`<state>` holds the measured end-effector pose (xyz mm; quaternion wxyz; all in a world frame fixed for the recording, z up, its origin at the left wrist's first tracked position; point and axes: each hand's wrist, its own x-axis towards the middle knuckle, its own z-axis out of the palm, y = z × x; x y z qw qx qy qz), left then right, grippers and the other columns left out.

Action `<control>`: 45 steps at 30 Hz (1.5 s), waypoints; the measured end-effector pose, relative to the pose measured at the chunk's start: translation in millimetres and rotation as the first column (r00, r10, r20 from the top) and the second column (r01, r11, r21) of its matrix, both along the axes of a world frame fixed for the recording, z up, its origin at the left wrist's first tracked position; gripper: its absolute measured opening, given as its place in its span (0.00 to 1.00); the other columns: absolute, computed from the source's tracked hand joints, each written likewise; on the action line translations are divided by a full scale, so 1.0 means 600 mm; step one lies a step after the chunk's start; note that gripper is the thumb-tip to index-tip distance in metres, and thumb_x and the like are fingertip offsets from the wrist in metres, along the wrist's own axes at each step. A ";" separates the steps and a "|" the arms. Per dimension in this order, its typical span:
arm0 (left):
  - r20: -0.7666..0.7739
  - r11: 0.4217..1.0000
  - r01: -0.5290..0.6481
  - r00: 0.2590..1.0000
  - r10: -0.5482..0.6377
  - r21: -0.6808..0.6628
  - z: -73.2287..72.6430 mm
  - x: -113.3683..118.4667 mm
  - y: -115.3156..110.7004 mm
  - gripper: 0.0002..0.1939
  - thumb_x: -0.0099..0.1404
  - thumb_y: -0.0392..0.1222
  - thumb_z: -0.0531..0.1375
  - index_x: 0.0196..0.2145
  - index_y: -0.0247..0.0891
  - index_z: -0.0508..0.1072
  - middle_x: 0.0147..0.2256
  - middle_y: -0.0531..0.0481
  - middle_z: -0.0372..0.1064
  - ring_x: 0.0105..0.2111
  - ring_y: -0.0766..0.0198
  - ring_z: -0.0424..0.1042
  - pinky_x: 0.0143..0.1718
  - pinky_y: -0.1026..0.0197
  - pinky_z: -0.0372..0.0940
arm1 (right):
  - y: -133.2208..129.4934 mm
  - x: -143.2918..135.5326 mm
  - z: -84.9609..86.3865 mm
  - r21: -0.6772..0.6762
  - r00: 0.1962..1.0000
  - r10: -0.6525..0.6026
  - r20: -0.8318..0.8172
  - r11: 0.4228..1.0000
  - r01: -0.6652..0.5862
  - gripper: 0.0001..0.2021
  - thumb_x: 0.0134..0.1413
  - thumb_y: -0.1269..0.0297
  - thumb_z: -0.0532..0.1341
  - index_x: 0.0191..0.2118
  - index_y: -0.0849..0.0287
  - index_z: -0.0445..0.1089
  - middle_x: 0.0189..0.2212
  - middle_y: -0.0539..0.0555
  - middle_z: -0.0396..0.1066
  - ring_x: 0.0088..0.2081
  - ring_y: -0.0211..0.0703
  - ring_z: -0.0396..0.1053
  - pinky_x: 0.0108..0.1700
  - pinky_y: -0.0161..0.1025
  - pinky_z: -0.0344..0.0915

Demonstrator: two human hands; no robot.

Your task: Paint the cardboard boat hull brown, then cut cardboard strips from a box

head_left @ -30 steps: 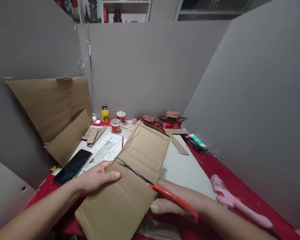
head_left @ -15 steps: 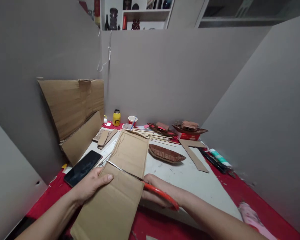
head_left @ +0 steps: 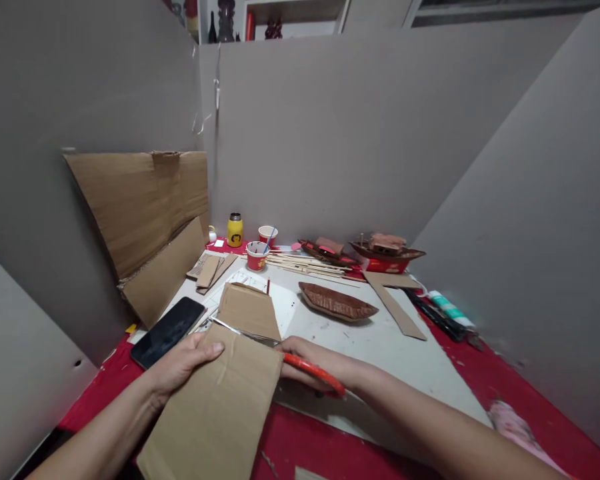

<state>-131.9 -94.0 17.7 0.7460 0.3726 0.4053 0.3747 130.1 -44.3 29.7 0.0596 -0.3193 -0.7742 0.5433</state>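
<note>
My left hand (head_left: 193,363) grips a brown cardboard sheet (head_left: 220,407) at its left edge, thumb on top. My right hand (head_left: 313,363) is closed round the red handle of a pair of scissors (head_left: 314,368). Their blades lie across the sheet's far edge, pointing left toward my left thumb. Just beyond the blades a further cardboard piece (head_left: 249,310) slopes down toward the tabletop. Whether a strip still joins it to the held sheet is hidden. A brown model boat hull (head_left: 337,302) rests on the white board, beyond my right hand.
A phone (head_left: 167,332) lies left of my left hand. Behind are red paper cups (head_left: 257,257), a yellow bottle (head_left: 235,231), thin wooden sticks (head_left: 305,265) and two finished model boats (head_left: 387,248). Large cardboard (head_left: 145,207) leans at left; a white-green tube (head_left: 450,309) lies right.
The far part of the cardboard has dropped away beyond the blades, uncovering a cup and drawn paper. Hands and scissors have shifted slightly; the camera view has tilted down a little.
</note>
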 end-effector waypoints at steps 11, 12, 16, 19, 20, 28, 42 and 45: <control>0.090 0.998 0.032 0.996 -0.027 -0.053 0.020 -0.015 -0.006 0.16 0.54 0.44 0.71 0.38 0.31 0.80 0.32 0.41 0.80 0.29 0.58 0.79 0.30 0.63 0.73 | 0.006 -0.006 -0.013 0.010 0.980 -0.024 0.196 1.000 0.023 0.26 0.45 0.39 0.65 0.22 0.61 0.63 0.17 0.43 0.50 0.22 0.30 0.48 0.21 0.31 0.45; 0.107 0.995 -0.065 0.992 0.073 -0.069 0.026 -0.020 -0.007 0.14 0.54 0.42 0.71 0.37 0.33 0.80 0.29 0.43 0.80 0.27 0.58 0.79 0.28 0.63 0.73 | 0.005 -0.004 -0.007 0.014 0.974 -0.030 0.226 1.000 0.028 0.26 0.44 0.39 0.66 0.23 0.61 0.65 0.17 0.43 0.51 0.22 0.31 0.49 0.21 0.31 0.45; 0.052 0.827 -0.516 0.841 0.539 -0.222 0.049 -0.042 0.001 0.04 0.60 0.34 0.62 0.31 0.34 0.78 0.21 0.46 0.77 0.18 0.58 0.76 0.19 0.62 0.71 | -0.012 0.021 0.017 0.106 0.927 -0.098 0.362 0.992 0.064 0.26 0.40 0.38 0.68 0.24 0.60 0.68 0.18 0.44 0.55 0.22 0.32 0.52 0.22 0.31 0.47; 0.000 0.725 -0.603 0.769 0.640 -0.332 0.056 -0.044 0.015 0.11 0.64 0.35 0.56 0.29 0.31 0.76 0.18 0.43 0.75 0.15 0.55 0.74 0.16 0.59 0.70 | -0.027 0.058 0.025 0.334 0.878 -0.170 0.447 0.943 0.013 0.22 0.47 0.41 0.66 0.26 0.59 0.71 0.19 0.47 0.62 0.22 0.34 0.54 0.24 0.32 0.50; -0.007 0.714 -0.606 0.764 0.645 -0.351 0.057 -0.042 0.018 0.11 0.64 0.36 0.55 0.30 0.30 0.76 0.19 0.42 0.75 0.15 0.54 0.75 0.16 0.57 0.71 | -0.031 0.071 0.024 0.403 0.869 -0.196 0.454 0.915 -0.004 0.19 0.51 0.45 0.64 0.27 0.59 0.71 0.20 0.48 0.64 0.22 0.34 0.54 0.25 0.33 0.50; -0.070 0.741 -0.595 0.792 0.606 -0.310 0.060 -0.023 0.021 0.11 0.63 0.32 0.58 0.44 0.33 0.72 0.23 0.47 0.78 0.21 0.53 0.78 0.24 0.51 0.75 | -0.046 0.135 0.008 0.597 0.873 -0.315 0.371 0.801 0.035 0.10 0.55 0.57 0.63 0.37 0.57 0.75 0.31 0.55 0.75 0.29 0.42 0.70 0.31 0.35 0.59; -0.147 0.783 -0.562 0.827 0.543 -0.268 0.046 -0.022 0.026 0.06 0.65 0.33 0.56 0.39 0.36 0.72 0.24 0.48 0.79 0.21 0.53 0.78 0.24 0.50 0.75 | 0.121 0.254 -0.007 0.783 0.762 -0.603 0.237 0.582 0.218 0.55 0.44 0.49 0.72 0.72 0.60 0.42 0.67 0.69 0.53 0.67 0.65 0.53 0.65 0.58 0.55; -0.147 0.772 -0.577 0.816 0.559 -0.267 0.037 -0.026 0.030 0.06 0.65 0.33 0.57 0.39 0.36 0.73 0.24 0.47 0.79 0.22 0.53 0.79 0.25 0.51 0.76 | 0.148 0.247 -0.014 0.776 0.754 -0.588 0.292 0.607 0.172 0.43 0.53 0.50 0.68 0.68 0.57 0.51 0.66 0.66 0.56 0.64 0.63 0.58 0.62 0.62 0.59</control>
